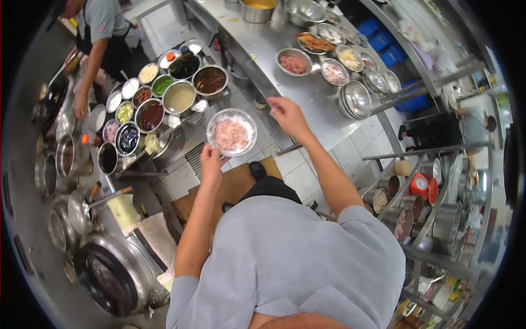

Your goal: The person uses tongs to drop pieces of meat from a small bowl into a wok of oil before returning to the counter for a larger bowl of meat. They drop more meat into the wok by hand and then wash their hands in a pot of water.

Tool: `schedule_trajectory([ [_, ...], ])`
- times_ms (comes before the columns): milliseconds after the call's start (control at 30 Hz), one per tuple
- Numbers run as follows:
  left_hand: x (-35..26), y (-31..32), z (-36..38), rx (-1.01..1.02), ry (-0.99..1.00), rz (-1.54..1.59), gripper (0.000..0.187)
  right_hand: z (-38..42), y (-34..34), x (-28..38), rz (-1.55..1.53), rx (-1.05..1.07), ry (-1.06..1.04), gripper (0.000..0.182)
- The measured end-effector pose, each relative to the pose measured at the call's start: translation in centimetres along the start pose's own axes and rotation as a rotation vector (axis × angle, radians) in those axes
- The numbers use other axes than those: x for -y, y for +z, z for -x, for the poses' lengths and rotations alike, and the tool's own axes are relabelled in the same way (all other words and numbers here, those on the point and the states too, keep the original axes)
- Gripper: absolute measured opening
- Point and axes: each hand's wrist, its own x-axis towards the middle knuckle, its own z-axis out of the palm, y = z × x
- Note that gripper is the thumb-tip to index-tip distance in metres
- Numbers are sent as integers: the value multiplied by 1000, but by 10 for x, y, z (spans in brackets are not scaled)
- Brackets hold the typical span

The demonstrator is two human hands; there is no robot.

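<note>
My left hand point(210, 163) grips the near rim of a metal bowl point(252, 122), holding it up over the floor. Inside lies pinkish raw meat point(232, 134), with white powder around it. My right hand point(289, 118) is raised to the right of the bowl, apart from it, by the front edge of the steel counter point(263, 55). Its fingers are loosely bent and slightly apart, and I see nothing in them. The nearest items on that counter are a bowl of raw meat point(293, 62) and a bowl of pale pieces point(334, 72).
Pots of sauces and toppings, among them a dark red sauce pot point(149, 115), crowd the left station. Beyond them a co-worker point(107, 33) reaches toward the stove. A large wok point(107, 277) sits lower left. Shelves with pots and a red scale point(421, 185) stand right.
</note>
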Motion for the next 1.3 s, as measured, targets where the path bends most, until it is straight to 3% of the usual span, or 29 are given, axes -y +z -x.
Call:
schedule_trajectory([
  [33,6,-10,1,9,-5,8,12,-12,-8,-27,-32,-54,24,28],
  [100,11,-14,8,19,-32,-16,12,-41,-48,-98,244,-242,69,28],
  [233,12,10,3,39,-102,-92,11,-108,-167,-177,606,-407,242,33],
  [300,14,39,-8,89,-141,-111,12,-144,-224,-243,848,-235,467,40],
  [400,25,88,-34,204,-187,-154,10,-171,-258,-288,930,-55,704,38],
  [500,45,128,-54,298,-210,-206,8,-187,-273,-355,926,253,736,36],
  [533,48,141,-59,319,-217,-208,12,-186,-276,-340,713,319,840,37],
  [633,54,168,-65,349,-225,-227,15,-180,-274,-342,877,364,665,39],
  [733,59,172,-66,343,-234,-271,15,-173,-265,-354,310,197,621,36],
  [833,54,152,-57,286,-258,-252,13,-182,-263,-325,612,118,450,32],
  [867,46,144,-52,256,-264,-234,11,-186,-263,-301,506,124,592,29],
  [933,45,119,-46,226,-226,-44,8,-192,-276,-332,454,41,296,39],
  [967,50,108,-44,230,-230,-87,11,-190,-286,-348,659,-53,267,53],
  [1000,47,85,-37,163,-213,-129,15,-186,-294,-389,991,-99,72,51],
  [1100,5,31,30,-197,-110,-69,21,-203,-276,-318,771,-93,93,62],
  [1167,19,-30,72,-340,25,90,22,-197,-266,-248,553,-48,262,69],
  [1200,16,-66,109,-518,96,173,24,-199,-233,-237,124,5,353,64],
  [1267,20,-117,165,-748,204,337,27,-225,-168,-256,289,257,281,52],
  [1300,27,-151,198,-792,386,434,27,-210,-130,-235,291,312,238,47],
])
